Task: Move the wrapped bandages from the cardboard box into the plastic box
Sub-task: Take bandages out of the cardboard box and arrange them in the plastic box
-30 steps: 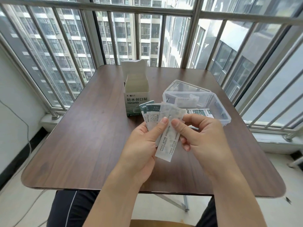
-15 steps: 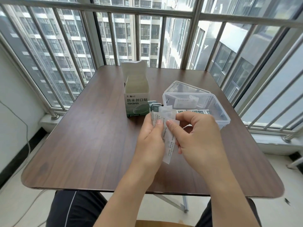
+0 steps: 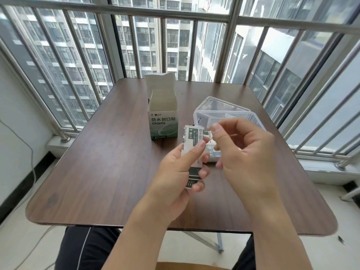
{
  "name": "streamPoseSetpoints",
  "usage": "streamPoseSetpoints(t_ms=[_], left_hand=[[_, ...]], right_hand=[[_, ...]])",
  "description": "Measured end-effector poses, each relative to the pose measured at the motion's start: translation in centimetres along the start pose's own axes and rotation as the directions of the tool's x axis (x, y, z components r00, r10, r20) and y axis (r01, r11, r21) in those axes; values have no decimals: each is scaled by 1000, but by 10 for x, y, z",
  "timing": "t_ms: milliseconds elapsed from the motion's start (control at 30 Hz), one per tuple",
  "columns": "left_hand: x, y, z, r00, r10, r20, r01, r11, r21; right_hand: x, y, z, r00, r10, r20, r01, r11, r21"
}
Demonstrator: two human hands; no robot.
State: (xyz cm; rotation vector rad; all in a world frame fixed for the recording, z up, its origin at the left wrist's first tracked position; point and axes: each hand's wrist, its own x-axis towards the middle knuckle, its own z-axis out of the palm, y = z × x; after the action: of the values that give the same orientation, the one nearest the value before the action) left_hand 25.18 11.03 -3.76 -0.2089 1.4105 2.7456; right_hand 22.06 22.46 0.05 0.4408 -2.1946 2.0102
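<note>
Two hands over near-centre of brown table [image 3: 93, 172]. Left to right:

Cardboard box [image 3: 163, 121], far-left of centre, upright, top flap open, nothing seen inside from this angle.

Left hand [image 3: 175, 172], palm turned right, thumb across front of a stack of wrapped bandages [image 3: 191, 147], fingers curled behind. Stack gathered now, upright and squared; a second ago fanned out, with one pale wrapper being drawn down out of it. Grip firm, held above table, just near side of the plastic box.

Right hand [image 3: 243, 152], raised and shifted toward far right since half a second ago, now in front of the plastic box [image 3: 251, 117]. Thumb and forefinger close together, other fingers loosely curled. Pale wrapper no longer visible in the pinch; motion blur there, so cannot tell whether anything thin held or hand bare.

Plastic box open, clear, some wrapped bandages already lying inside. Lid [image 3: 206, 103] leaning against far side.

Reading: one wrapper probably just dropped into the plastic box, right hand likely free for the next. Bulk of transfer still in left hand's stack; task part done.
</note>
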Motion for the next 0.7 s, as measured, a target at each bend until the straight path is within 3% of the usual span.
streamPoseSetpoints(t_ms=[33,100,167,233,467,700], left_hand=[[0,2,-2,1000,-15,-1,15,1000,-7],[1,4,-2,999,-34,0,34,999,26],[3,4,0,999,-44,-11,44,998,37],[5,5,1,995,-52,-82,57,997,54],[5,11,10,990,10,-138,19,977,213],[2,13,14,993,114,-44,-81,884,461]], right_hand=[[2,2,-2,998,-46,51,50,997,-65],[7,10,-6,955,-71,287,152,950,-272],[11,12,-6,867,37,497,181,906,-382],[11,14,-5,795,97,599,219,875,-431],[6,13,-3,793,-3,609,380,784,-491],[6,8,-10,800,-49,598,438,730,-526]])
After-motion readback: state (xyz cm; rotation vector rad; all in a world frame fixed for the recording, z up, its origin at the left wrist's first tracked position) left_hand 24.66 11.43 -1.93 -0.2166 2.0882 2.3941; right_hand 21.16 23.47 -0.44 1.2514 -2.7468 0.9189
